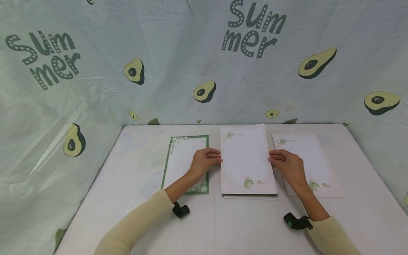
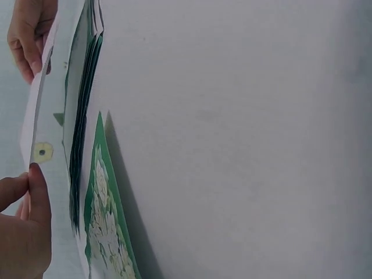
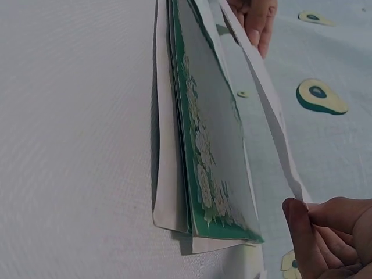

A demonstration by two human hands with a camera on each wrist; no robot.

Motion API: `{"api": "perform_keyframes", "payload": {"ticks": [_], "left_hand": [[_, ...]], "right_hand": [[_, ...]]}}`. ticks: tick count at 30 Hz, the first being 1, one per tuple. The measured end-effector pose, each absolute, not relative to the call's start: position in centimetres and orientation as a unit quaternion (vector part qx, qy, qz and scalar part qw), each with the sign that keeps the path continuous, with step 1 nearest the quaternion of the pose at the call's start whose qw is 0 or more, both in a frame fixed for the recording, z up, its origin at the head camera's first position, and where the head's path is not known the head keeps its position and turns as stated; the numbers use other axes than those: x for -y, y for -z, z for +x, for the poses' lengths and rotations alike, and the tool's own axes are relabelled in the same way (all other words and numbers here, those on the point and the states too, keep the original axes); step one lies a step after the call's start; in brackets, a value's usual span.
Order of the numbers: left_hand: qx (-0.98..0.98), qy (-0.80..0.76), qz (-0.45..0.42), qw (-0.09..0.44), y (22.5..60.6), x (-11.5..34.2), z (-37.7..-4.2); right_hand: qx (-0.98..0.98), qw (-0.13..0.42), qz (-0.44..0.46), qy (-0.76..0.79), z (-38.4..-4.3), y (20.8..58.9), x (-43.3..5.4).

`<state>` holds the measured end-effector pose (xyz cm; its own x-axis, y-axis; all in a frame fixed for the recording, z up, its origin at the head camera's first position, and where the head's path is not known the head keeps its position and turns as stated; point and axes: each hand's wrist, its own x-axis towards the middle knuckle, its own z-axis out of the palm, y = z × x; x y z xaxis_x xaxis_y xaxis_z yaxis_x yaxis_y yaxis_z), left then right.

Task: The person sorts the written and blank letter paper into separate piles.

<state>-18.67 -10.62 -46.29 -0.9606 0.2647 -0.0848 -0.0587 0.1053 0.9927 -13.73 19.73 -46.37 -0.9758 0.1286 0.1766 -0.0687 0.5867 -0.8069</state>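
Observation:
Both hands hold a pink-edged sheet of decorated paper (image 1: 244,159) above a pile in the middle of the table. My left hand (image 1: 206,161) pinches its left edge between thumb and fingers. On the opposite edge, my right hand (image 1: 288,167) does the same. In the right wrist view, a gap separates the raised sheet (image 3: 272,110) from the pile of green-bordered and pale papers (image 3: 224,139) below. From the head, the raised sheet hides most of that pile. A green-bordered sheet (image 1: 183,159) lies left, partly under the left forearm; another pink-edged sheet (image 1: 309,156) lies right, partly behind the right hand.
A white-covered table (image 1: 210,226) carries the papers. Behind and beside it hangs a pale cloth (image 1: 172,42) printed with avocados and lettering. Black wrist cameras sit at the left wrist (image 1: 181,210) and the right wrist (image 1: 298,222).

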Motion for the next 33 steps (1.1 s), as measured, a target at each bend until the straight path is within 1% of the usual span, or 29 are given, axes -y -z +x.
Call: {"api": "perform_keyframes", "payload": {"ticks": [9,19,26,33], "left_hand": [[-0.727,-0.672,0.082,0.115,46.1,10.6,-18.9],[-0.721,-0.680,0.078,0.109,46.0,10.6,-19.0],[-0.715,-0.688,0.075,0.100,45.8,10.0,-19.1],[-0.700,-0.702,0.096,0.088,45.7,9.0,-19.2]], "right_hand": [[0.878,0.114,-0.020,-0.465,-14.0,46.3,-19.7],[0.876,0.135,-0.010,-0.463,-14.4,45.9,-19.4],[0.876,0.135,-0.014,-0.464,-14.4,45.5,-19.6],[0.880,0.147,-0.010,-0.451,-14.3,45.1,-20.6]]}}
